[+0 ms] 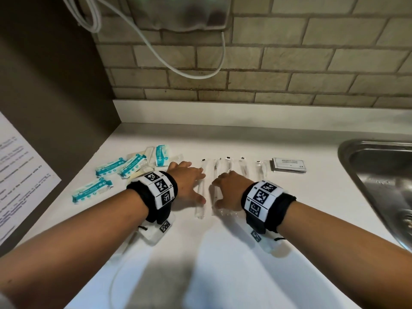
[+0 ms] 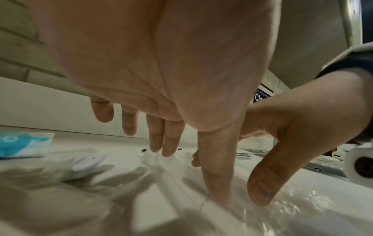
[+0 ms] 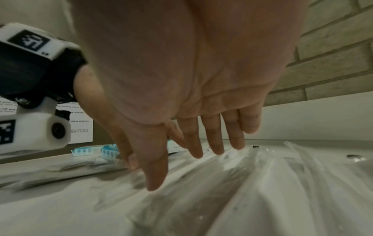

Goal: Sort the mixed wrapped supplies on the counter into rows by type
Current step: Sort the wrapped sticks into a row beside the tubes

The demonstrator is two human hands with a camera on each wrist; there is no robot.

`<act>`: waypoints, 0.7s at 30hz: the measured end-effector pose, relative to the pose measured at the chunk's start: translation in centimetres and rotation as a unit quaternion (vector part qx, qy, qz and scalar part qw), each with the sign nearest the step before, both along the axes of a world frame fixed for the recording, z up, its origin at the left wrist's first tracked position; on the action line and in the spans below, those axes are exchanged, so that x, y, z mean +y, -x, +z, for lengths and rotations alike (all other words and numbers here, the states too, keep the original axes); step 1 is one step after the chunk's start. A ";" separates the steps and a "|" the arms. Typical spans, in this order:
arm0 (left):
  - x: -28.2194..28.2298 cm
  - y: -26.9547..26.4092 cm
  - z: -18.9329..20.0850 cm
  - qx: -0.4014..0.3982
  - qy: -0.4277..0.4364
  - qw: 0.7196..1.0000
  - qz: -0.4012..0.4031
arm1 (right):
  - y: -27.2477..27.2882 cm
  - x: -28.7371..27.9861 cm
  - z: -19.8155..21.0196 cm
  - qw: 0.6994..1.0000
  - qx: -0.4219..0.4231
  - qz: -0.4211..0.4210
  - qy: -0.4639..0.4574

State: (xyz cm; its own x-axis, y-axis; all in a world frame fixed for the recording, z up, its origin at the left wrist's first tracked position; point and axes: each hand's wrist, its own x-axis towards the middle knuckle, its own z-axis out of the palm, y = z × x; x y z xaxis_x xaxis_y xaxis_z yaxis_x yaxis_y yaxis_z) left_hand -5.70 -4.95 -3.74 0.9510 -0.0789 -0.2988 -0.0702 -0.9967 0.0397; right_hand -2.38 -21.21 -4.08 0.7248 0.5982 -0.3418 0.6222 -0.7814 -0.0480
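Several clear-wrapped sticks (image 1: 244,167) lie side by side in a row on the white counter (image 1: 223,253). My left hand (image 1: 189,179) lies flat over the leftmost clear stick (image 1: 200,197), fingers straight, thumb touching its wrapper (image 2: 201,207). Beside it my right hand (image 1: 231,188) rests flat on the second clear stick (image 1: 215,172), fingers straight above the crinkled clear wrappers (image 3: 262,183). Several blue-and-white packets (image 1: 111,167) are scattered to the left. At the row's right end sits a stack of grey sachets (image 1: 289,165).
A steel sink (image 1: 379,175) opens at the right edge. At the left stands a dark cabinet side with a printed notice (image 1: 22,175). A white cable (image 1: 189,72) hangs over the brick wall behind. The counter's near half is bare.
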 end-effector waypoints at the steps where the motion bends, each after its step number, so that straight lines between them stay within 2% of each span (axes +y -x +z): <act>1: 0.0 0.3 -0.1 0.001 -0.005 1.000 0.000 | 0.1 0.1 -0.1 1.000 0.002 0.001 0.009; 5: -0.2 0.7 -0.4 0.020 -0.026 0.999 -0.013 | 0.2 0.3 -0.4 1.000 0.013 -0.006 0.025; 16: 0.5 0.0 -0.5 0.019 -0.016 1.000 -0.011 | 0.4 0.6 -0.2 0.999 0.016 -0.028 0.013; 21: 1.9 0.0 -0.3 0.012 0.016 1.000 0.004 | 0.2 1.7 0.9 1.000 -0.004 -0.026 -0.009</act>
State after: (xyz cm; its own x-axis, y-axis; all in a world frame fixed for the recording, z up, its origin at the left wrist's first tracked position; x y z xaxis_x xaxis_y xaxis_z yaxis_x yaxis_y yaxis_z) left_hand -5.65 -3.08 -4.04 0.9439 -0.0812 -0.3200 -0.0609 -0.9955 0.0729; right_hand -2.56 -19.48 -3.22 0.7579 0.5657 -0.3251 0.5814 -0.8117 -0.0570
